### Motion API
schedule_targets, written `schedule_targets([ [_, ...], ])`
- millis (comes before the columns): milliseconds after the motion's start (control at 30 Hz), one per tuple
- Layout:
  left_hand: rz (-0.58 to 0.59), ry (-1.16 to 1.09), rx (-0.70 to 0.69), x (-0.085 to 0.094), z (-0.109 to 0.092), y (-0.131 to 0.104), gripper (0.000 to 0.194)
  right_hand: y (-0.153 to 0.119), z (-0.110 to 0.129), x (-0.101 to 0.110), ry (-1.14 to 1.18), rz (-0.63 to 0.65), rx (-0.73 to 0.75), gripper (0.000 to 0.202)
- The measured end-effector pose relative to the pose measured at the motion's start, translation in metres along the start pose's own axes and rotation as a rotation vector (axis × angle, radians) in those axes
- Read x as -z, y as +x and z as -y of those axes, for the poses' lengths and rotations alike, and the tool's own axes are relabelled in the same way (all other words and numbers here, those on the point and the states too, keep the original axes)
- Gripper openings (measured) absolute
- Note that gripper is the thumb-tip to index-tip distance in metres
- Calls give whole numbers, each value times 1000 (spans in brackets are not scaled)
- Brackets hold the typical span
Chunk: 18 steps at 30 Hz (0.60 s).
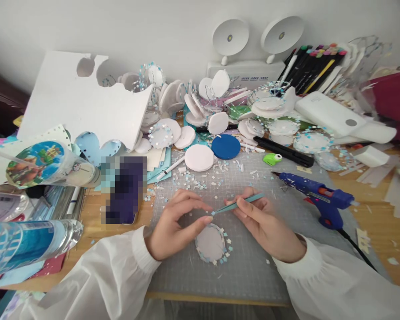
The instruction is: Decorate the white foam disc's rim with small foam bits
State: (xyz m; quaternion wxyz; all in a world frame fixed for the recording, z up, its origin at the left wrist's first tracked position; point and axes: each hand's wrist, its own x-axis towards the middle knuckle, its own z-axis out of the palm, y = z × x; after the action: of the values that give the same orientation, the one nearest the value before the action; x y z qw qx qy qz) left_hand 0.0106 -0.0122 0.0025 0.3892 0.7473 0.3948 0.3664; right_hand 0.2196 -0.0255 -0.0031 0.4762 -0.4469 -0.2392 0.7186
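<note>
Light blue tweezers [238, 203] are held in my right hand [268, 224], their tips pointing left toward my left fingertips. A tiny pale blue piece [214, 214] shows at the tweezer tips. My left hand [180, 222] has its thumb and index finger apart around those tips; whether it touches the piece is unclear. Below the hands, a white disc [210, 243] rimmed with small blue and white pieces lies on the grey cutting mat [240, 275]. My left thumb is just above the disc's top edge.
A blue glue gun [320, 195] lies right, its cord trailing down. Behind are a white disc [199, 157], blue disc [226, 146], green punch [272, 158] and black pen [283, 151]. Left are a phone [128, 191], plastic cup [50, 164] and bottle [30, 244].
</note>
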Motion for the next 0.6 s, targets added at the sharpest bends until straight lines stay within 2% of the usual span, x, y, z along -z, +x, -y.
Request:
schedule_targets([
  [267,-47,-141,29,-1,1,0,6,-1,-4,-4,-75,9,69,29],
  [600,-39,-118,18,1,3,0,5,-2,-4,-2,-42,-9,76,26],
])
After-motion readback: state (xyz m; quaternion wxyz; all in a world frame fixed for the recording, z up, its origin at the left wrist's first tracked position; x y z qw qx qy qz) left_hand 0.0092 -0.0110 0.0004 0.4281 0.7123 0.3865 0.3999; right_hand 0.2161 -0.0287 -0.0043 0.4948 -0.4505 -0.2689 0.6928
